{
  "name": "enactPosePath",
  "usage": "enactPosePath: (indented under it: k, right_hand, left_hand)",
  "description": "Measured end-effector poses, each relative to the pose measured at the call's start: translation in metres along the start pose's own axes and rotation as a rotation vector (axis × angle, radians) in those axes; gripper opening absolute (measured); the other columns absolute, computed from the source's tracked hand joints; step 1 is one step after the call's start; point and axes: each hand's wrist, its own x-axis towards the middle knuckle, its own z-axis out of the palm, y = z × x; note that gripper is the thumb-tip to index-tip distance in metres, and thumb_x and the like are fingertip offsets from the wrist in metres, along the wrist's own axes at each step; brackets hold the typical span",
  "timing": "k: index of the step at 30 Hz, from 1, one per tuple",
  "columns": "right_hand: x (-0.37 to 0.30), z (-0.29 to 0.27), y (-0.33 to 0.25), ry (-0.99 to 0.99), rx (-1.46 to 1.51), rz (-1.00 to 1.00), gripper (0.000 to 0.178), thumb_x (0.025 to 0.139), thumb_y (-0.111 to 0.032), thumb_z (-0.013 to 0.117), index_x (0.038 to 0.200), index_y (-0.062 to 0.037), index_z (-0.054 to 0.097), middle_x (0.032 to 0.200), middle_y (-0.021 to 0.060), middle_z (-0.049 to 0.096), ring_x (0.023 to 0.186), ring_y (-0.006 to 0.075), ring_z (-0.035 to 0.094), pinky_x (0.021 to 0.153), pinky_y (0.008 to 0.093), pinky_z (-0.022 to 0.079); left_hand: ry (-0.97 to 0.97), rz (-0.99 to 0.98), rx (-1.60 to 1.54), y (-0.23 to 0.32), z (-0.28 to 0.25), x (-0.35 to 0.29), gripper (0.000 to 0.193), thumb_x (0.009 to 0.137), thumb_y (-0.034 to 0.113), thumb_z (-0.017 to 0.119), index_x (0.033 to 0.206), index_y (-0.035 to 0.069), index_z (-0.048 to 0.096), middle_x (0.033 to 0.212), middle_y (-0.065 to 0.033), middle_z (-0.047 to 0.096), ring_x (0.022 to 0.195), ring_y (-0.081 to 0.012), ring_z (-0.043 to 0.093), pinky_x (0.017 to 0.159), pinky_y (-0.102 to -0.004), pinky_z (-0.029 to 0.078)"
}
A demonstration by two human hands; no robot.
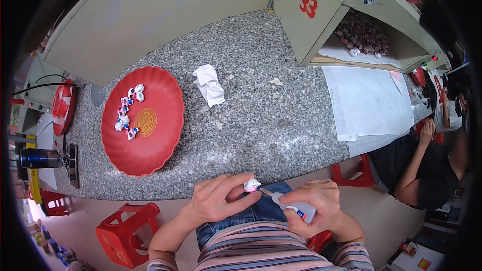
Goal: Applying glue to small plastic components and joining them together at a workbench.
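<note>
A small white-and-pink toy figure [251, 185] is pinched between the fingertips of the left hand [221, 199], which is closed on it just above the lap, at about six o'clock in the head view. A small translucent squeeze bottle with a pointed nozzle [292, 207] is wrapped by the curled right hand [319, 205], and its tip is aimed toward ten o'clock, very near the figure.

Several mishaps can be judged possible. If the bottle is squeezed too hard, its contents could run onto the left fingertips or drip on the blue denim [261, 210] beneath, since both hands are held over the lap and off the grey speckled stone worktop [261, 105]. The figure is gripped only by the fingertips, so it could slip and fall to the floor.

The figure lies between the two hands, at about three o'clock from the left hand and ten o'clock from the right. More such figures [128, 111] lie on a round red scalloped plastic tray [150, 155] at about ten o'clock, well apart from the hands, with a crumpled white tissue [209, 85] beyond.
</note>
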Motion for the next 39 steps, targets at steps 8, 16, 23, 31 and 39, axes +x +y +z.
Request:
enactPosePath:
  k: [8,16,23,31,39]
  right_hand:
    - [-0.008,-0.009,0.0,0.195,0.065,0.15,0.02,0.07,-0.006,0.064,0.089,-0.0012,0.063,0.069,0.0106,0.063,0.054,0.013,0.061,0.05,0.0239,0.048]
    - [-0.018,0.007,0.005,0.428,0.806,0.621,0.035,0.086,-0.009,0.055,0.119,0.0,0.049,0.074,0.0023,0.058,0.055,0.0059,0.052,0.049,0.0184,0.042]
    - [-0.029,0.013,0.034,0.371,0.88,0.738,0.037,0.086,-0.014,0.056,0.12,-0.001,0.049,0.075,0.0041,0.062,0.066,0.0081,0.06,0.052,0.0178,0.044]
    - [-0.014,0.021,0.029,0.337,0.859,0.761,0.039,0.082,-0.003,0.057,0.118,0.0029,0.043,0.088,0.015,0.062,0.077,0.0194,0.064,0.062,0.0236,0.05]
    - [-0.012,0.027,0.036,0.24,0.853,0.707,0.033,0.079,0.006,0.056,0.106,0.0003,0.039,0.096,0.0154,0.059,0.086,0.0198,0.062,0.066,0.0228,0.052]
  left_hand:
    - [0.066,-0.287,-0.354,0.008,0.014,-0.008,0.019,0.069,-0.002,0.065,0.083,0.01,0.068,0.094,-0.0124,0.061,0.071,-0.0181,0.063,0.058,-0.0252,0.052]
    - [0.476,-1.073,-1.439,0.019,0.031,-0.003,0.023,0.08,-0.003,0.053,0.103,-0.003,0.051,0.102,-0.0222,0.057,0.078,-0.0273,0.064,0.069,-0.0325,0.056]
    - [0.573,-1.008,-1.278,0.01,0.039,-0.005,0.017,0.084,0.005,0.054,0.099,-0.001,0.051,0.096,-0.0208,0.059,0.072,-0.0263,0.064,0.061,-0.0278,0.056]
    - [0.557,-0.953,-1.569,0.007,0.021,0.003,0.033,0.084,0.003,0.05,0.115,-0.009,0.046,0.106,-0.0228,0.055,0.092,-0.0294,0.059,0.079,-0.0401,0.052]
    - [0.516,-0.945,-2.09,-0.002,0.023,0.009,0.032,0.087,0.006,0.049,0.117,-0.004,0.046,0.113,-0.0243,0.052,0.101,-0.0324,0.056,0.085,-0.0333,0.05]
